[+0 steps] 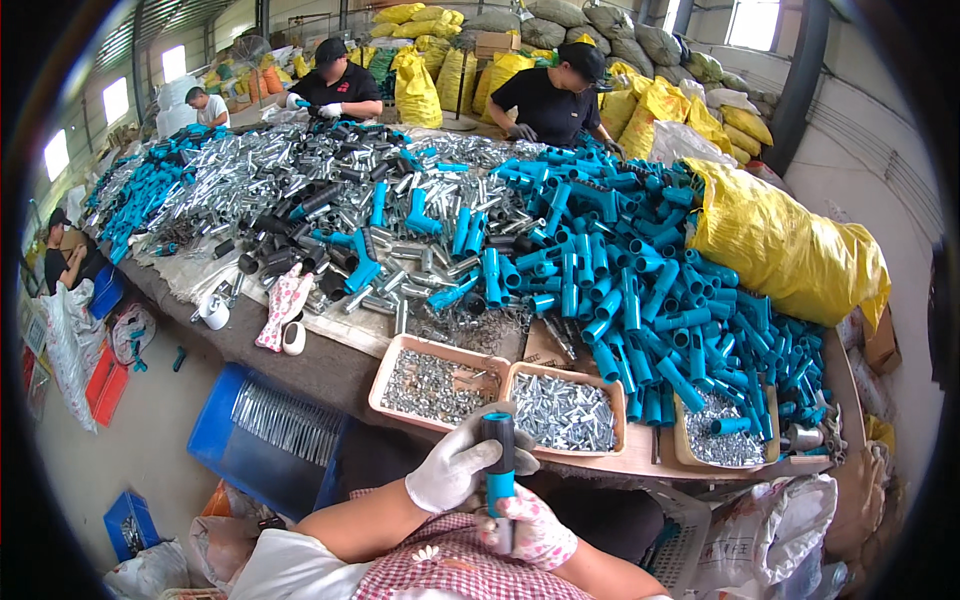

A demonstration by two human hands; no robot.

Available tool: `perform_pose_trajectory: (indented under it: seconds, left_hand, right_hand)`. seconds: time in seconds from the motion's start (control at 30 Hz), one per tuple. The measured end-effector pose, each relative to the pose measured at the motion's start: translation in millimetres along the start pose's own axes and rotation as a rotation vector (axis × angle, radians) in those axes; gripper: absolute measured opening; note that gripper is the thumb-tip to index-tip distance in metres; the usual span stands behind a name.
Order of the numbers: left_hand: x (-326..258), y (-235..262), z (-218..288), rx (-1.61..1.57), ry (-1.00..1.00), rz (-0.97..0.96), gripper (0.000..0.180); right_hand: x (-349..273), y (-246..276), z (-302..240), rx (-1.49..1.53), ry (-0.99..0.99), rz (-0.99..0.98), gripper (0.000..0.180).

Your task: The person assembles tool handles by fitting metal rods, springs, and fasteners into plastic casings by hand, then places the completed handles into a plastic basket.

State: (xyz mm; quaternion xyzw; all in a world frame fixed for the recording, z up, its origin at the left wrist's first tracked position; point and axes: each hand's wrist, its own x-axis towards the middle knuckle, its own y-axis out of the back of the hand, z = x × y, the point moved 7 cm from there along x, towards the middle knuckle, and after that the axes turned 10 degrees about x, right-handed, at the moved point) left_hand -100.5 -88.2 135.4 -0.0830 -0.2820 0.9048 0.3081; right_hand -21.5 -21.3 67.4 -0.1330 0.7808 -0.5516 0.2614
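Note:
Close to my body, both hands hold one upright tubular part (pixel 499 488), teal plastic with a black band near its top. A grey end shows at the bottom, slightly blurred. My left hand (pixel 447 474), in a white glove, closes round the upper part. My right hand (pixel 543 528), in a white glove with pink patterns, grips the lower part. Just beyond my hands stand a tray of small metal nuts or similar pieces (pixel 425 385) and a tray of metal bolts or pins (pixel 563 412). A third tray of metal pieces (pixel 720 425) lies further right.
Teal plastic tubes (pixel 620 290) are heaped on the right, beside a yellow sack (pixel 785 240). Metal tubes (pixel 260 180) pile up leftward. A blue bin (pixel 215 425) holds metal rods. Co-workers (pixel 555 100) work across the table. A patterned glove (pixel 287 305) lies near the edge.

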Motion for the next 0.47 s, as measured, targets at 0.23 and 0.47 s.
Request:
perform_pose_trajectory:
  seconds: [0.23, 0.47]
  left_hand:
    - [-10, 2, -30, -0.191, 0.282, -0.195, 0.053]
    - [-29, 21, -55, -0.333, 0.422, -0.156, 0.023]
  right_hand:
    - [10, 6, 25, -0.174, -0.241, -0.099, 0.034]
    - [47, 21, -102, -1.145, -0.728, -0.077, 0.061]
